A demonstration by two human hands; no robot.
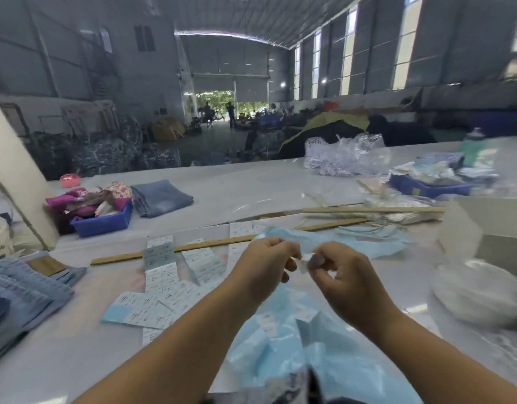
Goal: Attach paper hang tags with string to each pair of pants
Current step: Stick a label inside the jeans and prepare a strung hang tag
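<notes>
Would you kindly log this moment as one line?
left hand: pinching small tag | right hand: pinching same tag | tag sheets: on table | attachment: not yet

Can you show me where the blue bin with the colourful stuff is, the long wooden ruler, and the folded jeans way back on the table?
blue bin (104, 223), head view, front wall.
wooden ruler (175, 248), head view, middle.
folded jeans (164, 196), head view, top fold.

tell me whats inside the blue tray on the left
The blue tray holds a heap of pink, magenta and floral fabric pieces. Whatever lies beneath that heap is covered.
</notes>
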